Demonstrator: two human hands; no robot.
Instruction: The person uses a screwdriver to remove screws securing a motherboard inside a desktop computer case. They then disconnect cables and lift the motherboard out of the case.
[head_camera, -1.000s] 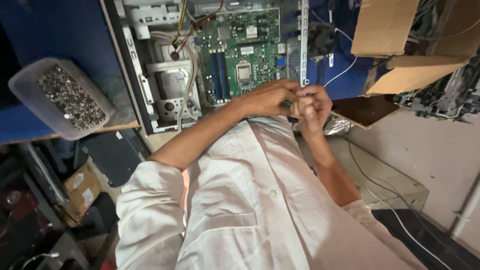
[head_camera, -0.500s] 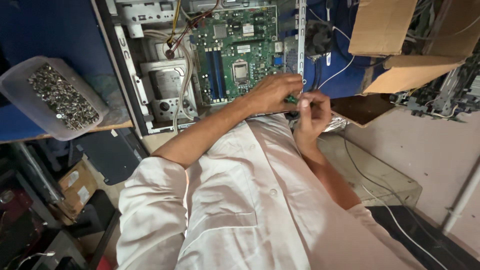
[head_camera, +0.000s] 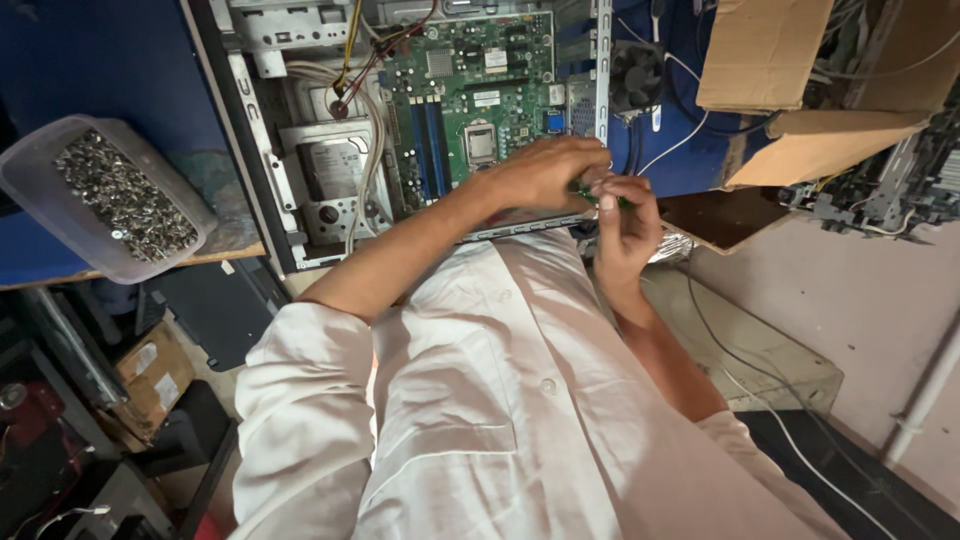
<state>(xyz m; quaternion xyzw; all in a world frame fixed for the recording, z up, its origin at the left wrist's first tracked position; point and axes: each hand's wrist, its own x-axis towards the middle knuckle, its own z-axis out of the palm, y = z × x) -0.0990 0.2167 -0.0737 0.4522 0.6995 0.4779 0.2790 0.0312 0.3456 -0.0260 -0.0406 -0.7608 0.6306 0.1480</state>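
Observation:
An open computer case (head_camera: 255, 120) lies on the blue bench, with a green motherboard (head_camera: 470, 80) inside. Over the case's near right corner my left hand (head_camera: 545, 170) and my right hand (head_camera: 625, 225) meet. Both pinch a small green circuit part (head_camera: 588, 192), which the fingers mostly hide. My left forearm crosses the near edge of the case. My white shirt fills the lower part of the view.
A clear plastic tub of small metal screws (head_camera: 110, 195) sits at the left on the bench edge. A cooling fan (head_camera: 635, 75) and white cables lie right of the case. Cardboard boxes (head_camera: 790, 80) stand at the top right. Boxes and clutter crowd the floor at the lower left.
Both hands stay together on the small green part and have shifted slightly along the case's near edge. The right hand's fingers have curled closer around it.

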